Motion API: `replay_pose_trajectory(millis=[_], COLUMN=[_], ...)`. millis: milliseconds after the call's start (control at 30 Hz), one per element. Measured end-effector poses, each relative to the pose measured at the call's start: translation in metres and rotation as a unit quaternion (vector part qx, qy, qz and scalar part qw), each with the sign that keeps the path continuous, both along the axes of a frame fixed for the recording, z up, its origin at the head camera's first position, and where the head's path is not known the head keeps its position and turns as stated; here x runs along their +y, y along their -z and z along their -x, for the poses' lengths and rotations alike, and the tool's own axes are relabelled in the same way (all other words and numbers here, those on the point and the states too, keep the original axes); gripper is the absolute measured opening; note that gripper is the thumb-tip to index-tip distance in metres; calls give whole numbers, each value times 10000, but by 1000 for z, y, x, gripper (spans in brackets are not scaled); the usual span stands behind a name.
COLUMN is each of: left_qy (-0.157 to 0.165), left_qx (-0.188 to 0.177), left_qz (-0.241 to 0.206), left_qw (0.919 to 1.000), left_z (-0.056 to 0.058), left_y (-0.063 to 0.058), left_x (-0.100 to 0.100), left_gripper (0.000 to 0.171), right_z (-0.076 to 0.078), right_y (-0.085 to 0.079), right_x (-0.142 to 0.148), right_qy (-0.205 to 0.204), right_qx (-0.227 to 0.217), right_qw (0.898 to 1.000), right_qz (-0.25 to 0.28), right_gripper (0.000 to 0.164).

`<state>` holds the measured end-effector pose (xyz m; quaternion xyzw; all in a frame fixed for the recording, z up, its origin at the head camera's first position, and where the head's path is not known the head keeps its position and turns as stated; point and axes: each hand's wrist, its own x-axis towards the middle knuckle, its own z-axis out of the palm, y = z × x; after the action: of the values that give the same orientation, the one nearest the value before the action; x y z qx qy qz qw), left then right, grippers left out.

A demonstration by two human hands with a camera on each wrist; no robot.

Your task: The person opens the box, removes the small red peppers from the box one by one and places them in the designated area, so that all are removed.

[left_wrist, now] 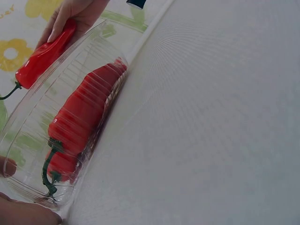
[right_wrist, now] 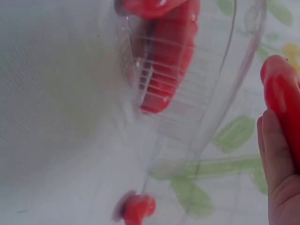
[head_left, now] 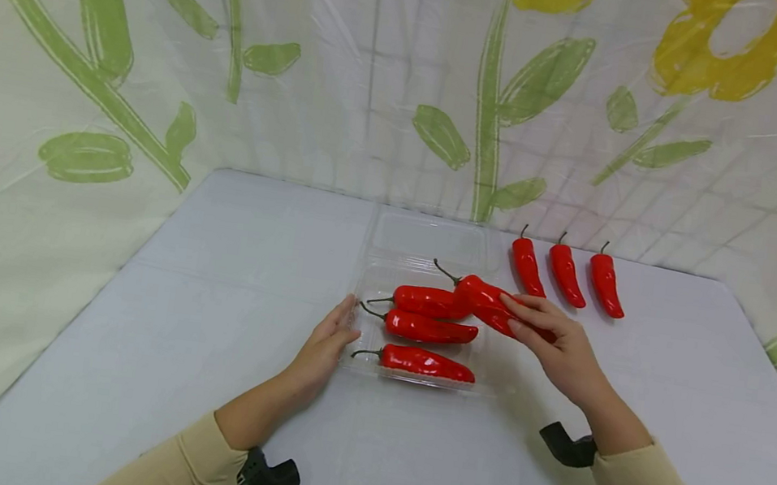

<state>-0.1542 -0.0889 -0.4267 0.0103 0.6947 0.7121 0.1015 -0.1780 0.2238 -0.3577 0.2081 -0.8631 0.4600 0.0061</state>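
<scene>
A clear plastic container (head_left: 481, 382) stands on the table with its lid (head_left: 429, 240) folded back. Three red peppers lie in it: a rear pepper (head_left: 425, 301), a middle pepper (head_left: 430, 329) and a front pepper (head_left: 427, 362), stems to the left. My right hand (head_left: 562, 347) holds another red pepper (head_left: 480, 297) by its tapered end, above the container's rear right part. At the container's left side, my left hand (head_left: 318, 352) grips the wall, its thumb at the rim. The left wrist view shows the held pepper (left_wrist: 44, 58) beyond the transparent wall (left_wrist: 28, 122).
Three more red peppers lie in a row at the back right: a left one (head_left: 527, 265), a centre one (head_left: 567, 274) and a right one (head_left: 606, 284). A pale cloth covers the table (head_left: 208, 268). Behind it hangs a flower-printed curtain (head_left: 347, 106).
</scene>
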Motion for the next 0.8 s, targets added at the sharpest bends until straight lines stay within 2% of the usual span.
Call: replay_pose_trajectory(millis=[367, 800], left_qy=[18, -33], left_qx=[-31, -101], left_qz=[1, 36], left_qw=[10000, 9999], left_z=[-1, 0], left_y=[1, 0], left_x=[-1, 0], left_gripper=[60, 61], right_z=[2, 21], right_y=[3, 16], right_x=[21, 57], right_qy=[903, 2154], right_qx=[-18, -122], right_qw=[9931, 9742], right_qz=[743, 667], right_gripper=[41, 42])
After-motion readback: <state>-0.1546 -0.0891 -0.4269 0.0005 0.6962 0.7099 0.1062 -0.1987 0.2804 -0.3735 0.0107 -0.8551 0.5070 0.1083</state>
